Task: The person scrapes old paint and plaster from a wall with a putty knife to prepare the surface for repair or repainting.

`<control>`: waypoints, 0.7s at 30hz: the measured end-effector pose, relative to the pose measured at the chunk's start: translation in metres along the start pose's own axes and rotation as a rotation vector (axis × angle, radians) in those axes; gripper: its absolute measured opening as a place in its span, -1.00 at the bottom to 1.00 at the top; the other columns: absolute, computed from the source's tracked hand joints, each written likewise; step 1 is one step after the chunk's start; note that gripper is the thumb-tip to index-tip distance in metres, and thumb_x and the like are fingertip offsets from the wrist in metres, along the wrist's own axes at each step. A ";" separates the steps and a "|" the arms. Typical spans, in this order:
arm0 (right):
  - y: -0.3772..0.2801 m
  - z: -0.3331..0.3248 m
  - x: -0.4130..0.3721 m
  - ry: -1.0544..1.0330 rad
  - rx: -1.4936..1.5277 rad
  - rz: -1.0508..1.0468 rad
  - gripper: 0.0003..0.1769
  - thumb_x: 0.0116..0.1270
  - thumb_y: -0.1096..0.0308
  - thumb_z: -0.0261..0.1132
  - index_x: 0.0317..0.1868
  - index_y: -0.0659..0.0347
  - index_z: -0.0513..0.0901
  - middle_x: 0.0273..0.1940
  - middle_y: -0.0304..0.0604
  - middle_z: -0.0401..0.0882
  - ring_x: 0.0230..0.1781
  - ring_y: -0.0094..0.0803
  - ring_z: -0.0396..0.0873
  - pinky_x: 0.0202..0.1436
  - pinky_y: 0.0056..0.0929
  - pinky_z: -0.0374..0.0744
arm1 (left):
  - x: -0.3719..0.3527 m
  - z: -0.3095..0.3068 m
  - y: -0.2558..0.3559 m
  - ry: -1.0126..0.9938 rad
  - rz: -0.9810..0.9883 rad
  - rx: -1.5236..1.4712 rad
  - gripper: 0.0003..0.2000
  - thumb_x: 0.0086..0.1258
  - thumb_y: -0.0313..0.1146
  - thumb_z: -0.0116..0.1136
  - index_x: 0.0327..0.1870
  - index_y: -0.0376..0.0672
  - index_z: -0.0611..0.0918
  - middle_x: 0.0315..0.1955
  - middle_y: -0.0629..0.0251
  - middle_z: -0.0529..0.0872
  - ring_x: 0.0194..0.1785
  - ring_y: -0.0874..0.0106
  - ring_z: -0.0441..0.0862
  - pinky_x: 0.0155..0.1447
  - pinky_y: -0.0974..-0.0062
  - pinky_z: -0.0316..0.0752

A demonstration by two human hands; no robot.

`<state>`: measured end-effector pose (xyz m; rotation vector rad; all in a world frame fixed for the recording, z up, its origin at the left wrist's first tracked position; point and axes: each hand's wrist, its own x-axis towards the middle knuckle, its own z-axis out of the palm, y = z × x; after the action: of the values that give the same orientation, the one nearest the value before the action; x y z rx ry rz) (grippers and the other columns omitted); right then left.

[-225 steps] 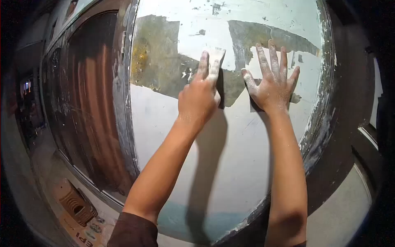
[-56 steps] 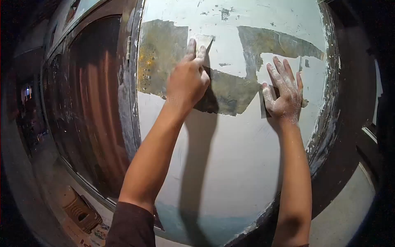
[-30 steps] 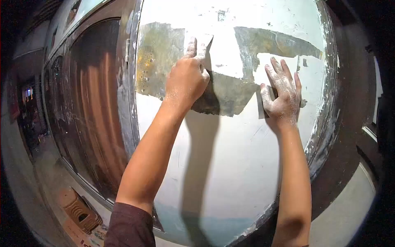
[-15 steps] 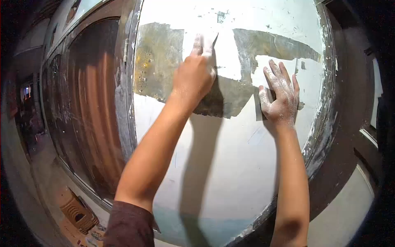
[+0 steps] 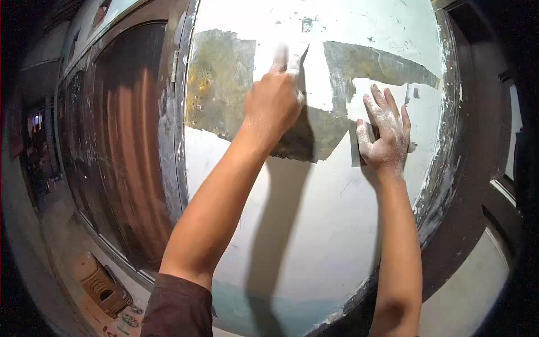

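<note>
My left hand (image 5: pixel 274 98) is raised to the upper part of a white wall panel (image 5: pixel 314 219), its index finger stretched up and the other fingers curled. It grips what looks like a thin scraper (image 5: pixel 304 53) pressed near the wall; glare washes out most of the tool, and only a dark edge shows. A grey-brown bare band (image 5: pixel 224 78) with ragged edges crosses the panel around this hand. To the right, my right hand (image 5: pixel 386 129) rests against the panel with fingers spread, holding nothing. White powder coats its fingers.
On the left stands a dark wooden door (image 5: pixel 126 146) with a hinge on the frame. A worn, paint-chipped edge (image 5: pixel 443 140) borders the panel on the right. A brown plastic stool-like object (image 5: pixel 102 286) and a printed cardboard piece lie low at the left.
My left hand appears slightly further right and its index finger sits a little higher. My right hand stays in the same place on the panel. The view has shifted slightly.
</note>
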<state>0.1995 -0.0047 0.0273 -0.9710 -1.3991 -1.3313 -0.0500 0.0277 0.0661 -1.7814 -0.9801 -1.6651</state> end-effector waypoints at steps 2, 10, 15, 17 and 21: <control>0.002 -0.001 0.001 0.010 0.006 -0.019 -0.44 0.36 0.20 0.35 0.39 -0.15 0.67 0.56 -0.42 0.47 0.65 -0.40 0.28 0.74 -0.02 0.05 | 0.021 -0.004 0.003 -0.126 -0.033 0.047 -0.73 0.30 -0.47 0.15 -0.04 -0.31 0.76 0.56 0.06 0.43 0.06 -0.10 0.77 0.17 0.01 0.66; -0.002 -0.004 0.002 0.008 0.035 0.007 -0.48 0.36 0.20 0.34 0.35 -0.13 0.70 0.56 -0.42 0.47 0.64 -0.38 0.31 0.75 -0.02 0.05 | -0.033 -0.008 0.015 -0.132 -0.058 -0.009 -0.50 0.26 -0.49 0.08 0.28 -0.18 0.70 0.62 0.13 0.34 0.14 -0.10 0.75 0.24 0.01 0.64; 0.000 -0.002 0.005 0.022 0.028 -0.003 -0.46 0.34 0.20 0.35 0.35 -0.11 0.69 0.55 -0.40 0.48 0.64 -0.38 0.30 0.74 -0.02 0.06 | -0.030 0.001 0.010 -0.109 -0.034 0.009 -0.55 0.28 -0.48 0.09 0.21 -0.10 0.74 0.65 0.24 0.29 0.12 -0.08 0.76 0.20 0.04 0.66; 0.002 -0.001 0.002 0.008 0.030 -0.005 -0.46 0.34 0.20 0.35 0.36 -0.11 0.69 0.55 -0.40 0.48 0.64 -0.37 0.30 0.73 -0.01 0.08 | -0.004 0.000 0.010 -0.154 -0.053 0.015 -0.77 0.30 -0.45 0.12 -0.11 -0.26 0.76 0.61 0.15 0.35 0.08 -0.12 0.75 0.18 0.00 0.65; 0.000 -0.002 0.002 0.019 0.023 -0.014 -0.46 0.34 0.20 0.35 0.36 -0.11 0.69 0.55 -0.40 0.49 0.64 -0.36 0.30 0.73 -0.01 0.08 | 0.012 -0.004 0.020 -0.176 -0.088 0.025 -0.76 0.32 -0.47 0.09 -0.10 -0.30 0.76 0.56 0.01 0.40 0.05 -0.13 0.76 0.19 -0.01 0.64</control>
<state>0.1997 -0.0066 0.0290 -0.9324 -1.4060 -1.3293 -0.0374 0.0141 0.0804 -1.9191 -1.1665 -1.5604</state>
